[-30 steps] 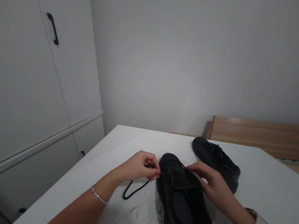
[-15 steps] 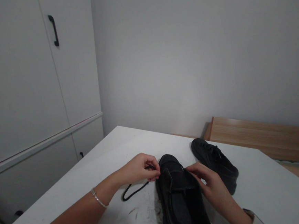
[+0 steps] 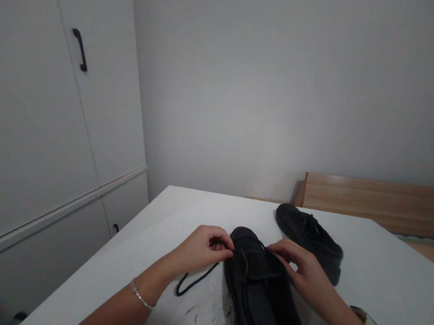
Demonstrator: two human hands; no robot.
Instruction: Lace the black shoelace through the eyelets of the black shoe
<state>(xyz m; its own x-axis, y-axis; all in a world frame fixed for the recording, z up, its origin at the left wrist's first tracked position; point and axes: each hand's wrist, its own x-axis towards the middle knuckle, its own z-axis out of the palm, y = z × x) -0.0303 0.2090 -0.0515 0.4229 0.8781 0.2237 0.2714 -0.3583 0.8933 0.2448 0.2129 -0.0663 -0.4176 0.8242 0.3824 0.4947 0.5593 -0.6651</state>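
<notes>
A black shoe stands on the white table in front of me, toe pointing away. My left hand is closed in a pinch at the shoe's left side, on a black shoelace that loops down onto the table. On the shoe's right side, my right hand pinches the edge of the lace flap between thumb and fingers. Part of a lace crosses the front of the shoe near the tongue. The fingertips partly hide the eyelets.
A second black shoe, laced, lies to the right behind my right hand. The white table has dark smudges near the first shoe. White cabinets stand at the left, and a wooden board sits beyond the table at the right.
Both hands stay at nearly the same places on the shoe. The whole view has shifted slightly; the left fingers have moved only a little.
</notes>
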